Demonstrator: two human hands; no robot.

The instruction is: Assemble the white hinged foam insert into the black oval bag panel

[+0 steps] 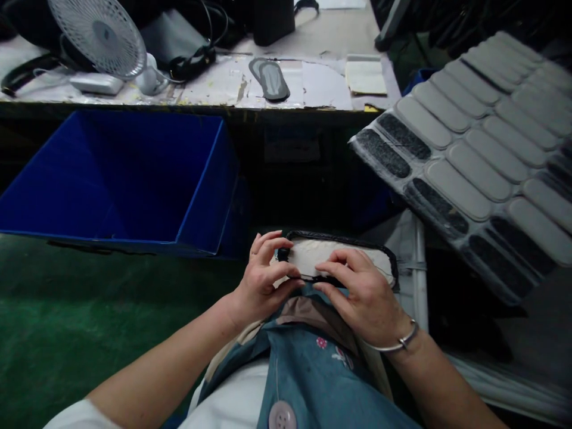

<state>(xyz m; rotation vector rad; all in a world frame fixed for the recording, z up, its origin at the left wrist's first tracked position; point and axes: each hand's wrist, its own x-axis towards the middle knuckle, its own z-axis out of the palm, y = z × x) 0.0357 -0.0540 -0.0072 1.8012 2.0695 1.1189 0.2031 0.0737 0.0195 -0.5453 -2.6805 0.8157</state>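
Observation:
An oblong pad (304, 256) with a pale, wrinkled face and a gathered black fabric edge lies in front of my lap. My left hand (270, 271) grips its left end, thumb and fingers pressed together at the near edge. On the near side, right of the middle, my right hand (357, 286) pinches the black edging between thumb and fingers. Both sets of fingertips are a short way apart along that edge. A small dark bit sits by my left fingers; its kind cannot be made out. The pad's underside is hidden.
A blue bin (196, 196) stands at the left, below a worktable (308, 89) with a fan (107, 36) and grey oval pieces (272, 80). To the right, a tilted board (456, 137) carries rows of pale oval pads and dark oval patches, above a pale rail (420, 262).

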